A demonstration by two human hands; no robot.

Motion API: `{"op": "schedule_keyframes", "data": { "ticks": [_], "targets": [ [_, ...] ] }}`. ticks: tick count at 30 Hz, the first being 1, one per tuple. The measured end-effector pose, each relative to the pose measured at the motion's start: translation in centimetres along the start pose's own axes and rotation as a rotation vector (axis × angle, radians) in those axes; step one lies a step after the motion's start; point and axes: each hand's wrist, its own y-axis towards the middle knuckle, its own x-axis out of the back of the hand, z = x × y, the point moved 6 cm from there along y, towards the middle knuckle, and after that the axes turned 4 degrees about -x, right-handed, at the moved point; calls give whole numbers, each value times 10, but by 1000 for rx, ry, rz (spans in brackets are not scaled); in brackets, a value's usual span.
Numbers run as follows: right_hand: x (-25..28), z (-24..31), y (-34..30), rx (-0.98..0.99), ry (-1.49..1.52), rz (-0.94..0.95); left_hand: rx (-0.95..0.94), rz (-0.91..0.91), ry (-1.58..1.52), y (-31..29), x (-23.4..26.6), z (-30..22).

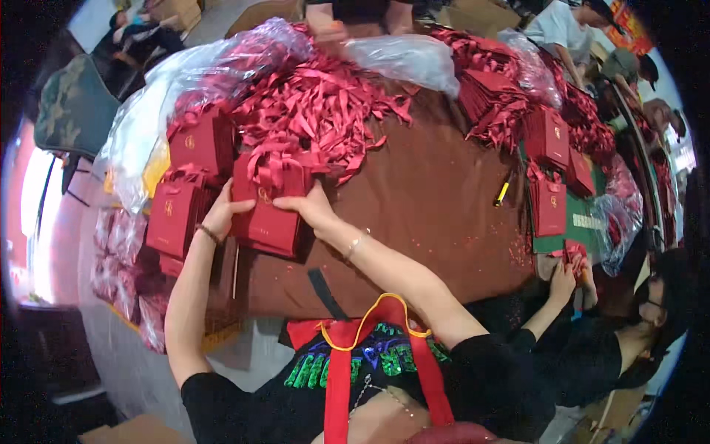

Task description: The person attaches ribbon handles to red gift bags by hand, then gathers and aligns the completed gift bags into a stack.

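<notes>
We see dark red bags (270, 228) with gold emblems (264, 195), crimson ribbons (318, 96), a brown tablecloth (421, 200), 1 yellow-and-black marker (502, 194), 1 camouflage-patterned chair (74, 111), and our yellow-trimmed red apron (338, 399).

Black T-shirt (237, 407) with green sequins (316, 371), yellow-edged red apron (338, 396), dark left bracelet (208, 233), silvery right bracelet (356, 243)

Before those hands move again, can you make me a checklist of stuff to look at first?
1. Left hand on the red gift bags: ok, holding their left side.
2. Right hand on them too: ok, thumb on the front.
3. Ribbon handles lying flat: not ok, they loop loosely near the top.
4. How many bags are held: cannot tell, they overlap.
5. Brown tablecloth free of red specks: not ok, specks are scattered about.
</notes>
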Motion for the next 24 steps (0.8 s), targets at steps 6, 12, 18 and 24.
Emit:
{"op": "schedule_keyframes", "data": {
  "ticks": [6,12,18,24],
  "targets": [
    [17,32,-18,-6,180,267,195,309,-62,8,-25,10],
    [29,51,-40,-152,326,377,19,280,-112,5,-53,-16],
    [43,98,-60,8,258,459,-99,379,-145,-3,-87,-68],
    [132,89,-70,110,382,195,-220,428,-28,-1,-186,-92]
  ]
}}
